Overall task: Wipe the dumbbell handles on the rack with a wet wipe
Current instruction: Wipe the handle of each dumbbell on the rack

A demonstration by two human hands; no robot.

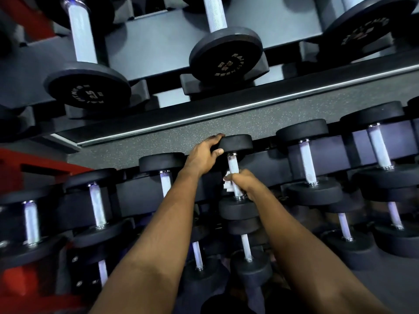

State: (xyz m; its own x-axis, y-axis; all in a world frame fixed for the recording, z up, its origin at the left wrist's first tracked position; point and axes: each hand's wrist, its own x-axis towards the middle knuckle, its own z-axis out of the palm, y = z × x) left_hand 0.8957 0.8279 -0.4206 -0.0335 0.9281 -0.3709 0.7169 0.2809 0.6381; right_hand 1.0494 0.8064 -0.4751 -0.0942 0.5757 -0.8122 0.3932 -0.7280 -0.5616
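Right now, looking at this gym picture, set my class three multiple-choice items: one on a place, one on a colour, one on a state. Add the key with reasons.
1. Where is the left hand?
A. On the far head of a dumbbell
B. Flat on the floor
C. On a top-shelf bar

2. What colour is the wipe?
A. Red
B. White
C. Black

3. How is the right hand?
A. Open and flat
B. Curled round the handle
C. Hanging idle

Key:
1 A: its fingers and thumb clasp the black far head.
2 B: white bits of wipe show beside the fingers.
3 B: its fingers wrap the handle, with the wipe under them.
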